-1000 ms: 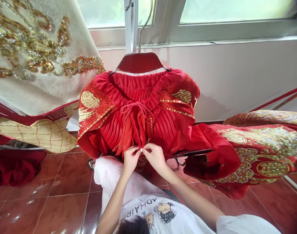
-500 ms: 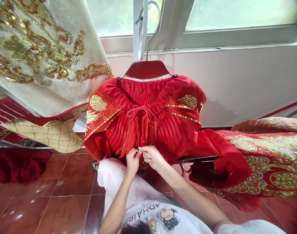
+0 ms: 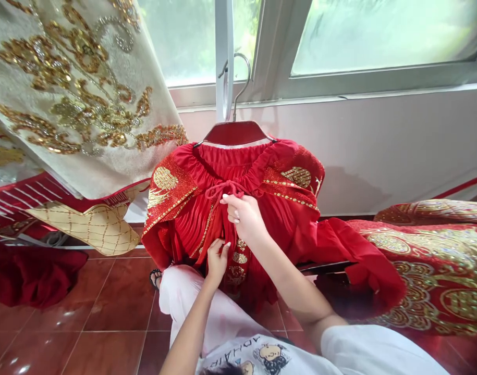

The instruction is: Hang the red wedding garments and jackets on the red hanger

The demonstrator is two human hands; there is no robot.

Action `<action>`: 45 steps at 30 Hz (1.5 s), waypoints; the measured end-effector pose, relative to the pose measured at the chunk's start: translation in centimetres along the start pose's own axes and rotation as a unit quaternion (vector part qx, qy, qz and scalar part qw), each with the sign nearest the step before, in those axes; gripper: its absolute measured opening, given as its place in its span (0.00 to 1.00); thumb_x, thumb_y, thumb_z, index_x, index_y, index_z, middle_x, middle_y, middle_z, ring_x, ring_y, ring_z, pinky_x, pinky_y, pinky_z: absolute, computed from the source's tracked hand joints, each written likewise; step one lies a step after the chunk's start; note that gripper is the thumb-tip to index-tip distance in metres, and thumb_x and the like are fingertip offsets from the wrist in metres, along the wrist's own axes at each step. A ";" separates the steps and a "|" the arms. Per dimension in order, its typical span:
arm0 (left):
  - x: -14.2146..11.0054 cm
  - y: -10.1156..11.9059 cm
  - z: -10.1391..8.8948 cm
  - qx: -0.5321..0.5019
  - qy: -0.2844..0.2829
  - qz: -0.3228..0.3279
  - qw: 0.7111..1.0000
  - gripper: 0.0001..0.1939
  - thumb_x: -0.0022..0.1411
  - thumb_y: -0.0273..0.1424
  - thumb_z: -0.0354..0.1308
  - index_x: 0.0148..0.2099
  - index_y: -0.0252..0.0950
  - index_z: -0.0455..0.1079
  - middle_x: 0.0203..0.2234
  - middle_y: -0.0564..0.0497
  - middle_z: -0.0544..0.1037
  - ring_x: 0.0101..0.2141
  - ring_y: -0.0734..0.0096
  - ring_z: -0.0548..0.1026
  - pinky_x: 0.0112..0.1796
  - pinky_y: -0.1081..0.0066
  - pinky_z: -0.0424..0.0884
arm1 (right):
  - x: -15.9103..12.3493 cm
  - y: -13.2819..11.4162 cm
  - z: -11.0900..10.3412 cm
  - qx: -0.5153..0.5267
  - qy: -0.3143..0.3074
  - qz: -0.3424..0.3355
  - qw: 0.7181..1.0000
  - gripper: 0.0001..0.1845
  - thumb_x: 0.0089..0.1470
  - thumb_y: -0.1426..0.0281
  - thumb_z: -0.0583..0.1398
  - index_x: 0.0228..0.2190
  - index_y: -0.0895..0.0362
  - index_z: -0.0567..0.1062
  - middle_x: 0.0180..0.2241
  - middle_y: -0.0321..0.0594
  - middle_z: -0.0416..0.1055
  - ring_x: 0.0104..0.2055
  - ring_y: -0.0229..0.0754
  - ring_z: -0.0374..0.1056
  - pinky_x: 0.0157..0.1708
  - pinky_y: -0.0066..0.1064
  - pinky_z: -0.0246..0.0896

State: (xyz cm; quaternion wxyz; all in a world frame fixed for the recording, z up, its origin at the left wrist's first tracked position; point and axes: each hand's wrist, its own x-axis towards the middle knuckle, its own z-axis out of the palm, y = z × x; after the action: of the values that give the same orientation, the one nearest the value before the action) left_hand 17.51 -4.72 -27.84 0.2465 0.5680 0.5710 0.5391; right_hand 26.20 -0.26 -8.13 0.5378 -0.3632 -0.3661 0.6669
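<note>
A red garment (image 3: 183, 208) with a gathered collar and gold-beaded trim hangs in front of me on a dark red hanger (image 3: 235, 133). A thin red cord (image 3: 218, 190) is looped in a bow at its neck. My right hand (image 3: 244, 216) is closed in a pinch just below the bow, on the cord. Lower down, in front of the pleats, my left hand (image 3: 218, 260) has its fingers curled beside the hanging red ties. Whatever lies in its fingers is hidden.
A cream cloth with gold sequins (image 3: 85, 99) hangs at the left, above a quilted beige piece (image 3: 101, 226). Red and gold embroidered garments (image 3: 437, 271) fill the right side. A window (image 3: 379, 36) and a pale wall stand behind the white post (image 3: 224, 52).
My right hand has risen from beside my left hand to the bow at the neck. My left hand stays low. The view has tilted up slightly.
</note>
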 end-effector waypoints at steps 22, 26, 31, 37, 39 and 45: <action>16.7 10.3 -16.1 0.179 0.178 0.165 0.954 0.27 0.59 0.46 0.56 0.54 0.35 0.67 0.43 0.45 0.76 0.41 0.62 0.74 0.46 0.64 0.68 | 3.3 5.0 -12.4 -0.576 0.328 -0.323 0.675 0.45 0.59 0.56 0.51 0.67 0.60 0.37 0.68 0.57 0.24 0.69 0.63 0.26 0.61 0.62 0.37; 14.2 11.2 -16.2 0.224 0.220 0.160 0.936 0.24 0.59 0.46 0.57 0.53 0.38 0.69 0.41 0.47 0.78 0.40 0.62 0.75 0.45 0.66 0.69 | 0.8 7.0 -9.5 -0.676 0.255 -0.258 0.641 0.39 0.57 0.62 0.53 0.64 0.67 0.51 0.67 0.66 0.27 0.67 0.71 0.36 0.56 0.61 0.45; 12.6 13.1 -17.5 0.290 0.202 0.166 0.921 0.23 0.61 0.43 0.57 0.55 0.38 0.68 0.44 0.47 0.78 0.41 0.63 0.75 0.45 0.68 0.68 | -3.4 4.6 -10.4 -0.718 0.242 -0.253 0.601 0.32 0.53 0.76 0.50 0.60 0.63 0.59 0.53 0.60 0.64 0.48 0.55 0.64 0.45 0.47 0.59; 12.9 13.4 -18.0 0.317 0.192 0.177 0.912 0.24 0.60 0.43 0.58 0.55 0.36 0.69 0.42 0.46 0.79 0.39 0.63 0.76 0.43 0.68 0.69 | -4.6 3.7 -17.8 -0.686 0.273 -0.296 0.606 0.26 0.52 0.76 0.52 0.54 0.61 0.64 0.45 0.53 0.68 0.49 0.53 0.61 0.45 0.42 0.60; 12.9 13.5 -17.8 0.321 0.193 0.181 0.909 0.25 0.59 0.43 0.58 0.55 0.35 0.69 0.42 0.45 0.79 0.40 0.61 0.76 0.43 0.67 0.69 | -3.3 4.2 -18.7 -0.697 0.249 -0.260 0.620 0.28 0.52 0.76 0.52 0.56 0.63 0.61 0.45 0.54 0.68 0.48 0.52 0.63 0.44 0.41 0.61; 12.0 14.5 -17.5 0.339 0.203 0.185 0.900 0.28 0.58 0.46 0.56 0.54 0.32 0.70 0.38 0.42 0.79 0.35 0.59 0.76 0.40 0.65 0.69 | -5.0 7.7 -12.8 -0.613 0.202 -0.268 0.715 0.21 0.56 0.72 0.53 0.52 0.62 0.63 0.28 0.40 0.68 0.28 0.41 0.66 0.29 0.30 0.60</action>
State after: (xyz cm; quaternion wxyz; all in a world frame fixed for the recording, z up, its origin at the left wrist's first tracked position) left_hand 4.62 -2.87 -5.65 -0.1867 0.5904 0.6419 0.4523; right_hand 34.78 -5.09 -20.43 0.4150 -0.6262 -0.6591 0.0350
